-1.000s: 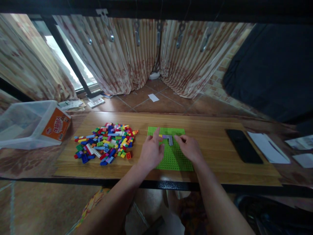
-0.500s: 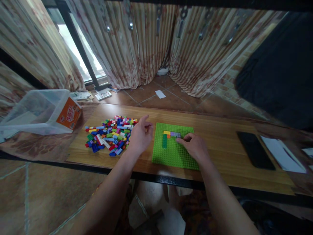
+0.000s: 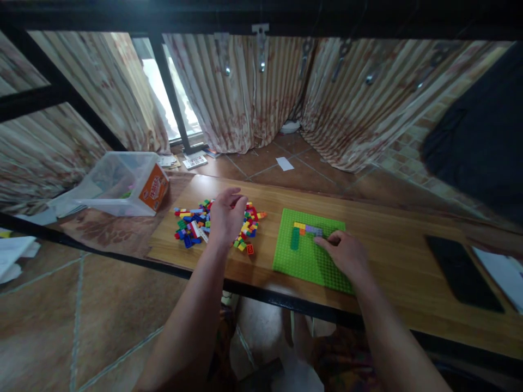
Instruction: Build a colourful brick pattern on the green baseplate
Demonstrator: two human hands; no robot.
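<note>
My left hand [image 3: 229,215] hovers over the heap of loose toy bricks [image 3: 196,227], its fingers apart and nothing visible in them; it hides the heap's middle. On the green baseplate [image 3: 290,258], my right hand [image 3: 345,250] has thumb and forefinger closed at a grey brick [image 3: 317,232]. This brick sits at the right end of a short row, beside a purple brick [image 3: 309,228]. A yellow brick [image 3: 299,225] forms the left end, with a small orange brick [image 3: 302,232] below it. A dark green brick [image 3: 295,238] extends toward me from the row's left end.
A clear plastic box [image 3: 118,182] with an orange label stands left of the wooden board [image 3: 261,261]. One red brick [image 3: 250,249] lies at the heap's near edge. To the right are a flat black object [image 3: 463,272] and white paper [image 3: 500,275].
The view has swung left, so the scene sits further right. My left hand has moved left from beside the baseplate to over the heap. My right hand stays at the grey brick.
</note>
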